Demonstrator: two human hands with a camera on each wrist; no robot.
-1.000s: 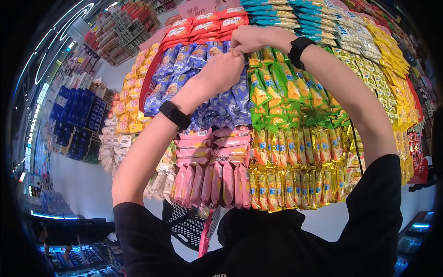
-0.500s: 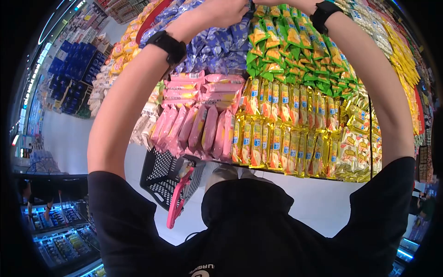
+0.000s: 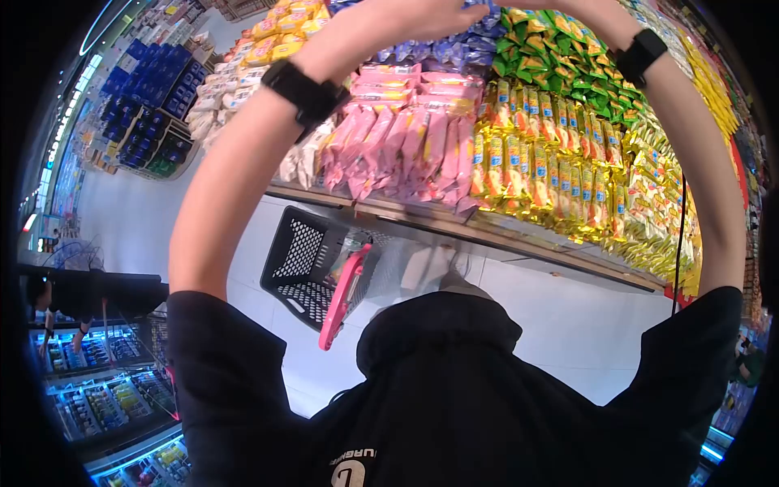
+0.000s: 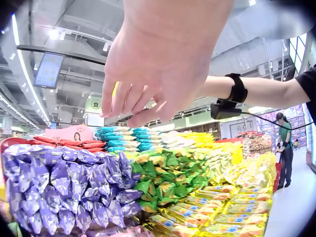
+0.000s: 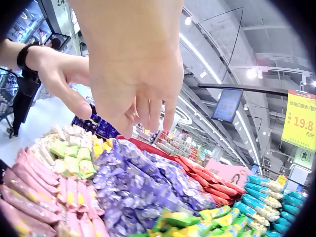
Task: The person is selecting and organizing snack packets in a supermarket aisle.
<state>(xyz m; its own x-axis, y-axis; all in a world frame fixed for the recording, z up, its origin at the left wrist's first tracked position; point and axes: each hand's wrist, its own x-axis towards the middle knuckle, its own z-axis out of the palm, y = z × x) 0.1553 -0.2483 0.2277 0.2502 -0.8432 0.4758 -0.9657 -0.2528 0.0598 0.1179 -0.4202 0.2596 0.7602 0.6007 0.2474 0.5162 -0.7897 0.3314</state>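
My left hand (image 3: pixel 430 16) is raised at the top edge of the head view, above purple packets (image 3: pixel 466 50). The left wrist view shows this hand with loose, slightly bent fingers (image 4: pixel 133 96) and nothing in them. Only a sliver of my right hand (image 3: pixel 540 3) enters the head view, near green packets (image 3: pixel 552 61). In the right wrist view its fingers (image 5: pixel 155 111) hang down loosely and hold no packet, with purple packets below. My left hand overlaps behind it there, thumb extended. Each wrist wears a black band.
Pink packets (image 3: pixel 389 134) and gold packets (image 3: pixel 544 166) line the display's near edge (image 3: pixel 487 243). A black shopping basket (image 3: pixel 296 260) with a pink handle (image 3: pixel 345 296) stands on the floor below. A yellow price sign (image 5: pixel 298 121) hangs overhead. One person (image 4: pixel 285 148) stands in the aisle.
The head view has tilted down, showing more floor and the whole basket. My hands, together over the purple packets a second ago, have shifted to the top edge of the view.
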